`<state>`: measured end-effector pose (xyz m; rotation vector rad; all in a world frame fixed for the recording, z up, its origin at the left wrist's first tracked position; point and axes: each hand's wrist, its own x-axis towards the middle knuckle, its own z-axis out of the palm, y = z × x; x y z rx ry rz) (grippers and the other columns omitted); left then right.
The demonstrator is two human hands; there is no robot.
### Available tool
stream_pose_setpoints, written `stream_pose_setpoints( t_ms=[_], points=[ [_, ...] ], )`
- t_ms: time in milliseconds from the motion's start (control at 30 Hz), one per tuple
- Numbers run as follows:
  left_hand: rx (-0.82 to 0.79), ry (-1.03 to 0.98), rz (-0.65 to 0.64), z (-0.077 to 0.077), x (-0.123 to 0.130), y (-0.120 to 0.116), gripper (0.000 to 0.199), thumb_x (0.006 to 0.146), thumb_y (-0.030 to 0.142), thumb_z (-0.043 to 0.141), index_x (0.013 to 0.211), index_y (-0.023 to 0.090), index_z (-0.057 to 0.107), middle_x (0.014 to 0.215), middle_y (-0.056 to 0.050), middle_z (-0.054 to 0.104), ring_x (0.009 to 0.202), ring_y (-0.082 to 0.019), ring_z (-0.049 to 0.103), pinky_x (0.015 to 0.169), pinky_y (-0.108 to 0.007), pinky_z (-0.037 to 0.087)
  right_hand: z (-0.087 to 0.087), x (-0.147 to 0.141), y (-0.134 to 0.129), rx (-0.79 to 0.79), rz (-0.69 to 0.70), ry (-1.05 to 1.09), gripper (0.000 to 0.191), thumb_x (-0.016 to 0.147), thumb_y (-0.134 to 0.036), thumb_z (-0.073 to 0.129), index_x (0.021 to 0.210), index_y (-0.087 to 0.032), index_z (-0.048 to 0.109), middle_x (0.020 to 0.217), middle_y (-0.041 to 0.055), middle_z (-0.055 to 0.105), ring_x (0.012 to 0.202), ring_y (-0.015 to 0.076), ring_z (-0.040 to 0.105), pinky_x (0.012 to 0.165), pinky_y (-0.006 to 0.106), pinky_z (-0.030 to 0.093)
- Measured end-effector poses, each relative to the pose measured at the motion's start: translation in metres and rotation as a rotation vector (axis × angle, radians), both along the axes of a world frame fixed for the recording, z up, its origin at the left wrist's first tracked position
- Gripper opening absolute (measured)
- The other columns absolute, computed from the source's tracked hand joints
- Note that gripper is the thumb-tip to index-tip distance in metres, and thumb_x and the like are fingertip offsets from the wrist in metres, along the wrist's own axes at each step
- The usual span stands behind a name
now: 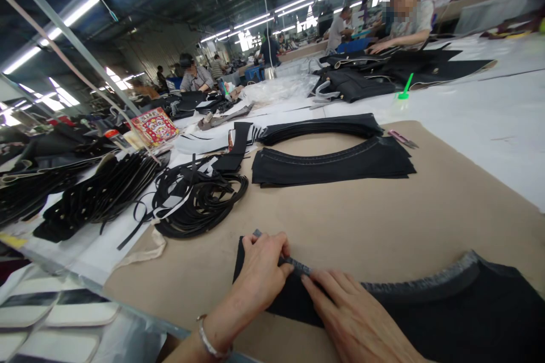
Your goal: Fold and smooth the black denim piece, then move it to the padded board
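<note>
A large black piece of material (426,306) with a curved, pleated grey edge lies across the brown sheet (340,221) in front of me. My left hand (264,266) is closed on that edge near the piece's left end, fingertips and thumb pinching the folded strip. Just right of it, my right hand (351,309) presses on the same edge with its fingers close together; its thumb side is low on the black material. A bracelet circles my left wrist. What lies under the right palm is hidden.
Beyond the hands are two stacks of curved black pieces (332,163), pink-handled snips (402,139) and a coil of black strips (200,201). A bottle with a green nozzle (403,96) stands farther back. More black pieces (102,193) lie left. People work across the table.
</note>
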<state>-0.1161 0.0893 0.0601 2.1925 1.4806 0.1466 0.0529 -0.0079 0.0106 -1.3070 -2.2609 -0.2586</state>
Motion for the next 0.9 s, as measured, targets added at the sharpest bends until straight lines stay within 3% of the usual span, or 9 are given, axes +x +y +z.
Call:
stream_pose_setpoints(
  t_ms=[133,333,900],
  points=[
    [0.012,0.008,0.024,0.001,-0.014,0.009,0.009,0.074,0.017,0.064,0.080,0.021,0.058,0.083,0.003,0.065,0.089,-0.019,0.056,0.089,-0.041,0.025,-0.011,-0.011,0.005,0.025,-0.034,-0.025,0.049,0.065,-0.007,0.051,0.113,-0.012,0.061,0.101,0.0075,0.067,0.087,0.0212,0.059,0.076,0.033,0.053],
    [0.003,0.011,0.062,0.004,-0.031,0.025,0.011,0.076,0.013,0.060,0.082,0.022,0.062,0.090,0.002,0.067,0.095,-0.020,0.056,0.089,-0.040,0.028,-0.007,-0.010,0.005,0.059,-0.043,-0.032,0.048,0.064,-0.007,0.051,0.111,-0.012,0.061,0.101,0.0077,0.067,0.088,0.0214,0.059,0.076,0.033,0.053],
    [-0.006,0.029,0.115,0.002,-0.031,0.030,0.011,0.074,0.014,0.059,0.082,0.021,0.063,0.087,0.000,0.066,0.092,-0.020,0.057,0.088,-0.039,0.031,-0.017,-0.009,0.005,0.075,-0.044,-0.014,0.046,0.071,-0.002,0.042,0.112,-0.015,0.061,0.103,0.0045,0.068,0.089,0.0205,0.060,0.077,0.034,0.052]
  ],
)
